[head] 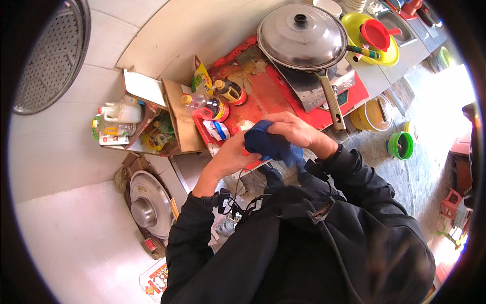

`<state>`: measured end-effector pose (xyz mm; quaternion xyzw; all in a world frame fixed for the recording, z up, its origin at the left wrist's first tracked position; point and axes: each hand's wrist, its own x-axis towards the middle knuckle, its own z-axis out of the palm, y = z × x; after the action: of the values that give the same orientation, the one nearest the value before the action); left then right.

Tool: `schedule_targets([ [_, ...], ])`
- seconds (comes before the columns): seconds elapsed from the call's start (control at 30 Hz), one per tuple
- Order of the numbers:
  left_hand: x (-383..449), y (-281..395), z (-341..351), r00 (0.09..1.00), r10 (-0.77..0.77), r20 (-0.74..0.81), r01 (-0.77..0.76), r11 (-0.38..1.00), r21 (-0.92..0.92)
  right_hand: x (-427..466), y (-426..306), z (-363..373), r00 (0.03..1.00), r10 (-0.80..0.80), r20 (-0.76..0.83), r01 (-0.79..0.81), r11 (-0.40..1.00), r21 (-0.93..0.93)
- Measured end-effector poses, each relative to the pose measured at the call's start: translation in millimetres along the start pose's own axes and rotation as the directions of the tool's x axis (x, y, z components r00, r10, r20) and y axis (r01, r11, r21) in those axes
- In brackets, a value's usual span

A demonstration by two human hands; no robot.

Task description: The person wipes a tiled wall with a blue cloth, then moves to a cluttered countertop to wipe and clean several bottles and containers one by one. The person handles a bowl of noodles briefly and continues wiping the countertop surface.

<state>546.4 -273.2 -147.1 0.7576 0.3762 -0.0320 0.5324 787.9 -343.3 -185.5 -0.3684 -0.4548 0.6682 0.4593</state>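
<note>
A dark blue cloth (267, 142) is bunched between both hands in front of my body, over the near edge of the red-covered counter (262, 89). My left hand (237, 152) grips its left side, and my right hand (294, 131) pinches it from above on the right. Part of the cloth hangs below my right hand. Just beyond my left hand lies a white and blue packet (216, 130). Behind that stand a soy sauce bottle (209, 107) with a yellow cap and a second dark sauce bottle (230, 92).
A lidded wok (303, 38) sits on a steel gas stove (303, 87), its handle pointing towards me. Right of it are a yellow basin (391, 57) and red ladle (375, 34). A green bucket (400, 145) stands on the floor. At left are a shelf with bottles (121, 113) and a lidded pot (152, 205).
</note>
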Motion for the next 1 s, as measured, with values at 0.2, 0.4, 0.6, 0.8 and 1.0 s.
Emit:
schedule_targets([
  [0.2,-9,-21,9,0.999,0.046,0.026,-0.035,0.943,-0.331,24,-12,-18,0.949,-0.147,-0.280,0.032,0.925,-0.379],
  [0.4,-16,-4,20,0.990,0.109,-0.088,-0.135,0.578,-0.805,1,40,-15,0.678,-0.289,-0.676,-0.072,0.889,-0.452],
  [0.6,-13,16,26,0.981,0.161,-0.111,-0.176,0.479,-0.860,-61,60,-22,0.847,0.425,-0.320,-0.419,0.903,0.091],
  [0.8,-9,27,22,0.987,0.055,-0.150,-0.140,0.748,-0.648,-69,11,0,0.939,0.188,-0.288,-0.097,0.948,0.304],
  [1.0,-25,33,5,0.949,0.029,-0.315,-0.125,0.949,-0.289,-81,-46,-9,0.825,0.188,-0.533,-0.341,0.918,-0.203],
])
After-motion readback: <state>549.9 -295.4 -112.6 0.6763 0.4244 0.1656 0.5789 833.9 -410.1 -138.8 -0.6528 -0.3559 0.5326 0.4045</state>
